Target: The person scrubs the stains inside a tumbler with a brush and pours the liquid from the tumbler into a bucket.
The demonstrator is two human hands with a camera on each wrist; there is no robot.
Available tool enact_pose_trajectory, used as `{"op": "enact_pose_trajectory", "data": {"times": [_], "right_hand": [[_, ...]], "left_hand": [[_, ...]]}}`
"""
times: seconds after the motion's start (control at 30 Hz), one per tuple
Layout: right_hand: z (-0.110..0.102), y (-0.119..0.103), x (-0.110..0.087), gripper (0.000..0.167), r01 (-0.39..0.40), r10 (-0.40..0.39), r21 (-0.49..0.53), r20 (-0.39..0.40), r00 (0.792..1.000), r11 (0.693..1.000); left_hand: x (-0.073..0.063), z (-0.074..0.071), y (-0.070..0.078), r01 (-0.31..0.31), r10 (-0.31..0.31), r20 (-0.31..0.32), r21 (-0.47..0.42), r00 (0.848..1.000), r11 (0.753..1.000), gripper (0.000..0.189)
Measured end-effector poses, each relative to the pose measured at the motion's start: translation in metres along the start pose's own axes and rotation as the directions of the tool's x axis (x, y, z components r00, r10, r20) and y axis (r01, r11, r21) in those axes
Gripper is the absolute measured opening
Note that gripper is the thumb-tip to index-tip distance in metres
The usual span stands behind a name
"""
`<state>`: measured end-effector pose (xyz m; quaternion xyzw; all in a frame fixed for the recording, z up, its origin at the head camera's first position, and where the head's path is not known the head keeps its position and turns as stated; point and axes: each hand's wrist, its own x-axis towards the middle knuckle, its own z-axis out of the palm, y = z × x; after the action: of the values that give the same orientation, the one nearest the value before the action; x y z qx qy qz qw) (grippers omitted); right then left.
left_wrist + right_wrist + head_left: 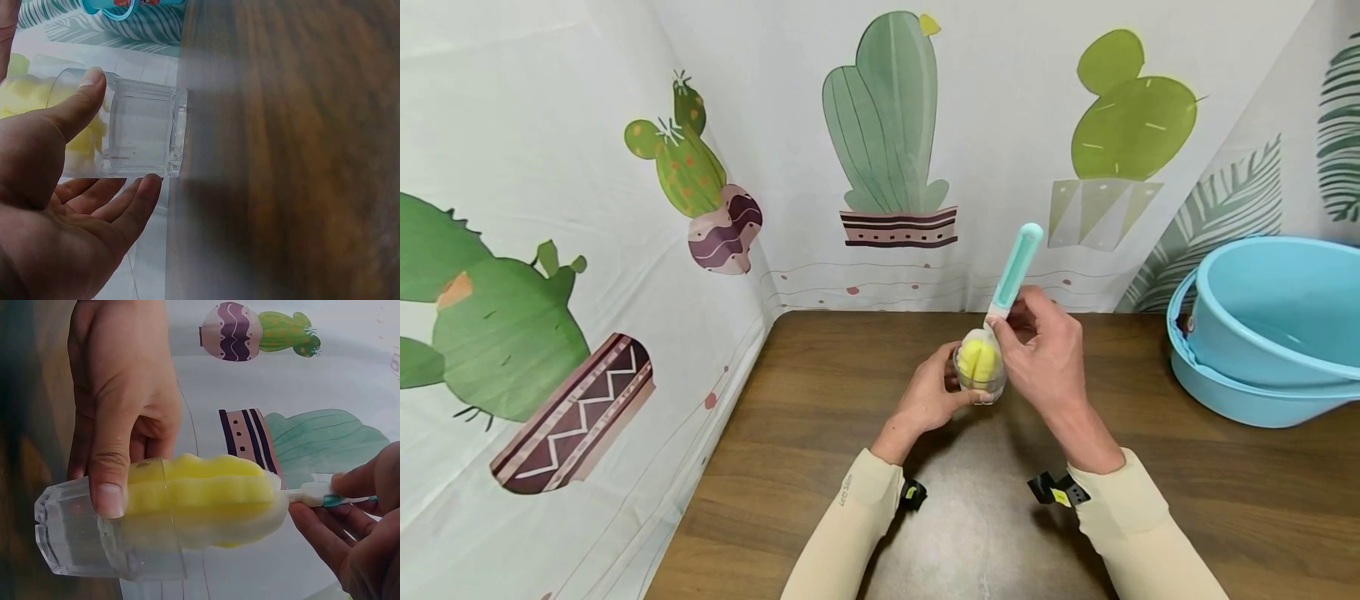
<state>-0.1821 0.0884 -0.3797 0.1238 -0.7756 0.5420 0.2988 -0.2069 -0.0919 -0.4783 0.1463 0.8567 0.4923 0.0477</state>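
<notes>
Upright in my left hand (928, 396) is a clear drinking glass (140, 131), gripped between thumb and fingers. A cup brush has its yellow-and-white sponge head (219, 487) partly inside the glass mouth, with the upper part sticking out above the rim. My right hand (1047, 358) pinches the brush by the white neck, and the turquoise handle (1018, 267) points up and slightly right. The base of the glass is close to the wooden table (820, 400); whether it touches cannot be told.
At the right of the table stands a light blue bucket (1247, 325), with a blue rim or second vessel around its lower part. A white cloth with printed cacti (891, 125) hangs behind and to the left of the table.
</notes>
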Motion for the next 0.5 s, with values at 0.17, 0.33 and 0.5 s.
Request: {"op": "enact_pose_trajectory", "data": {"times": [0.17,0.33,0.5], "right_hand": [[0.0017,0.0012,-0.0007,0.018,-0.018,0.018,0.006,-0.011,1.000,1.000],[0.0039,0.0041,-0.0009,0.017,-0.019,0.020,0.010,-0.026,0.999,1.000],[0.0054,0.0074,-0.0008,0.019,0.002,-0.001,0.024,-0.033,0.999,1.000]], "left_hand": [[-0.0004,0.0001,0.0005,0.007,-0.007,-0.002,-0.002,1.000,1.000,0.085],[-0.0004,0.0002,0.0007,0.010,-0.010,-0.002,-0.004,1.000,1.000,0.085],[0.0000,0.0003,-0.0006,0.009,-0.009,-0.001,-0.001,1.000,1.000,0.085]]}}
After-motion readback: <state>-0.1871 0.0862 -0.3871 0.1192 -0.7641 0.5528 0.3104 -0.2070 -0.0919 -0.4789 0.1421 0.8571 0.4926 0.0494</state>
